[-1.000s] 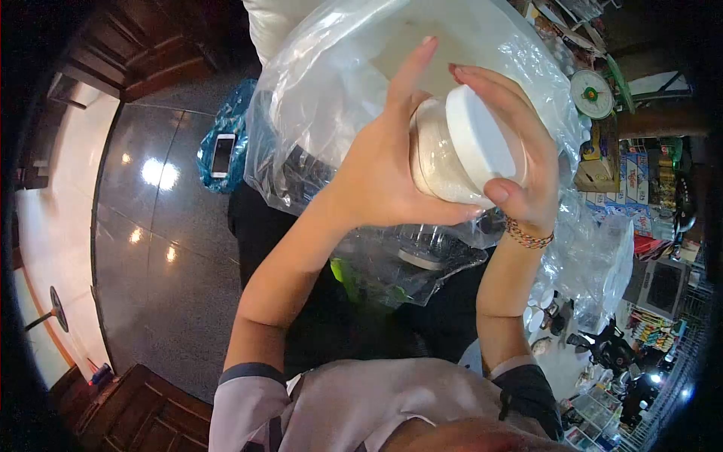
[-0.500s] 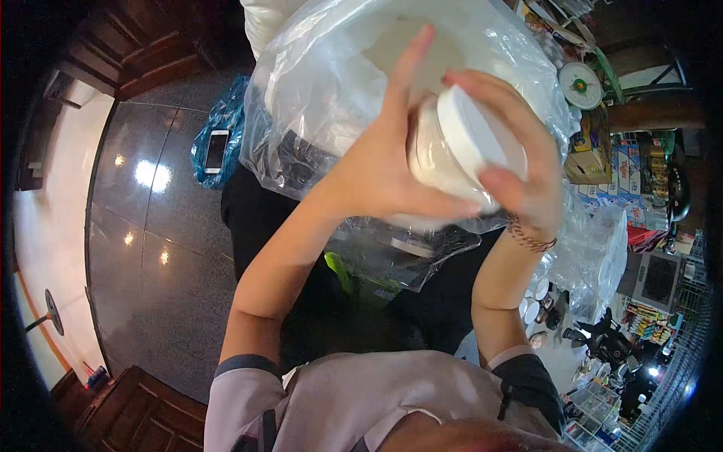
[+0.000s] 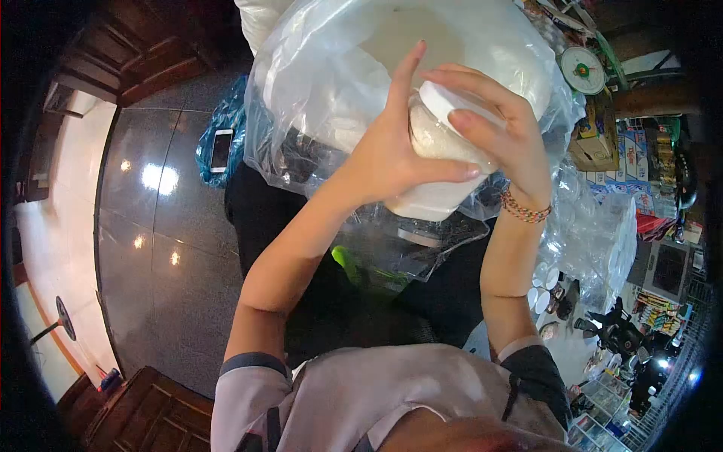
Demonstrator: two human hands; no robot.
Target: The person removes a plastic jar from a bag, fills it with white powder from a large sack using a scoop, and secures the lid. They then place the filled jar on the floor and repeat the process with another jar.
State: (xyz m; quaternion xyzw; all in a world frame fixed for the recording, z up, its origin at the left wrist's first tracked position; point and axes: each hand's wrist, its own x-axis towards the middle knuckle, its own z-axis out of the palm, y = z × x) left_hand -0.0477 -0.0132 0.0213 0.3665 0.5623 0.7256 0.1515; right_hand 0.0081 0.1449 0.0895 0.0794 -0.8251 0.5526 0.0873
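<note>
A clear jar (image 3: 437, 151) filled with white granular stuff is held up over the person's lap, tilted so its base points down toward the viewer. My left hand (image 3: 384, 147) wraps the jar's body, thumb pressed across its near side and index finger pointing up. The white lid (image 3: 446, 102) sits on the jar's mouth, with the curled fingers of my right hand (image 3: 508, 124) around it. A braided bracelet circles the right wrist. Just behind the jar spreads a large clear plastic bag (image 3: 309, 83) with whitish contents.
A phone (image 3: 221, 151) lies on a blue plastic bag (image 3: 233, 113) on the dark floor at left. To the right are a round-dial scale (image 3: 582, 69), a bag of clear containers (image 3: 587, 233), several white lids (image 3: 542, 290) and boxes. A clear bag (image 3: 399, 252) lies across the lap.
The jar has turned in my hands, its base now showing nearer the viewer and its lid tipped farther up and left. My right hand has shifted slightly left and is less blurred.
</note>
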